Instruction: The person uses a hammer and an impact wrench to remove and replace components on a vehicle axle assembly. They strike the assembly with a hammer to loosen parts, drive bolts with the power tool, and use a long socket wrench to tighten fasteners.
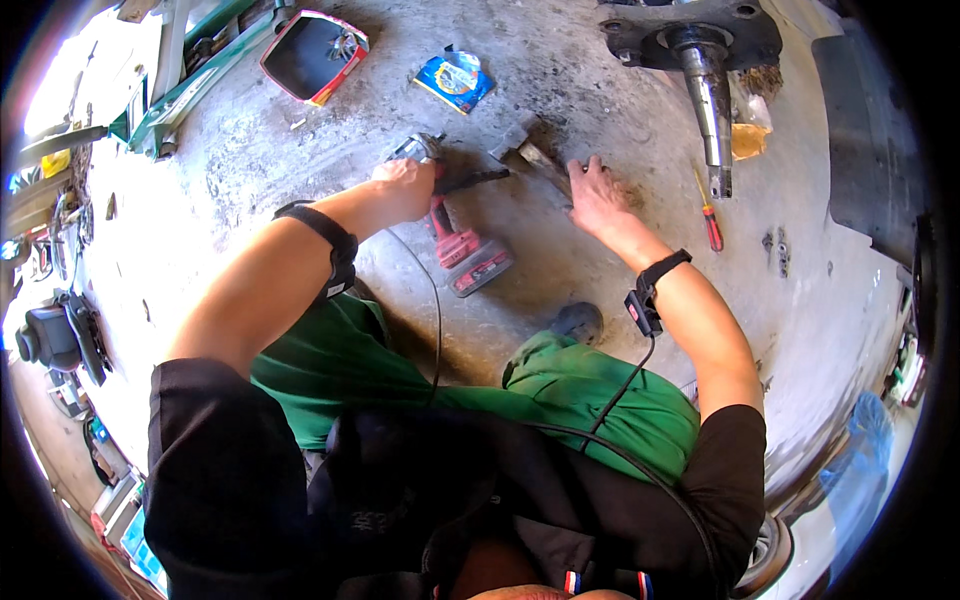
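My left hand [405,188] is closed around a silvery metal part [418,149], most of it hidden by my fingers. Right beside that hand lies a red and black cordless power tool [450,240], its battery pointing toward my knees. A hammer [543,160] lies on the floor with its blocky head away from me. My right hand [598,197] is at the end of its wooden handle, fingers bent over it. To the right of that hand is a screwdriver [711,222] with a red and yellow handle.
Beyond my hands are a red-edged open box [315,60] with small metal pieces and a torn blue packet [455,80]. A large metal spindle with a flange [705,85] stands out at far right. Small metal parts [780,250] lie on the concrete floor. A dark panel [868,135] borders the right.
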Demonstrator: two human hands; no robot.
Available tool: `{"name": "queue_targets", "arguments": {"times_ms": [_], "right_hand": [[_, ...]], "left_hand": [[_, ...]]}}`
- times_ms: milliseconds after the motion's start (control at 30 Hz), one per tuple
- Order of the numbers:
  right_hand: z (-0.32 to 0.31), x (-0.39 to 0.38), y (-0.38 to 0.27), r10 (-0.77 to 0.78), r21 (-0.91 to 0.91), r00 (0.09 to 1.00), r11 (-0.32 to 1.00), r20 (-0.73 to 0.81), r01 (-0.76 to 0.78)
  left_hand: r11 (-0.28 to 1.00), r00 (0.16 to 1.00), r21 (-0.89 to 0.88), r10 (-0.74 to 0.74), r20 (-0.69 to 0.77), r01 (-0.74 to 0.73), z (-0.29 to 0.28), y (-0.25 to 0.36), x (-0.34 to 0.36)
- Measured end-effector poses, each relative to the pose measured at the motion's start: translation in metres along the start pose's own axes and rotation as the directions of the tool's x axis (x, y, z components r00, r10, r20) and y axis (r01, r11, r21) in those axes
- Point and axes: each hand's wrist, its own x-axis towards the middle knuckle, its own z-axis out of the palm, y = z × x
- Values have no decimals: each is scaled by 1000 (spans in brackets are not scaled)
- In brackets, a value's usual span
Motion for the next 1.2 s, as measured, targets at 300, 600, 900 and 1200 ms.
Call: {"name": "queue_targets", "arguments": {"times_ms": [300,600,900,1200], "right_hand": [[22,9,10,-32,86,993,995,-113,42],[6,10,-1,4,128,999,992,-40,1],[12,0,-6,-6,45,999,999,-49,8],[16,7,0,-59,105,998,993,-28,61]], "left_hand": [[998,996,-48,49,73,-46,17,6,5],[859,881,214,426,208,-466,21,7,23],[745,812,330,499,301,-580,13,11,16],[759,760,225,482,436,-611,42,1,33]]}}
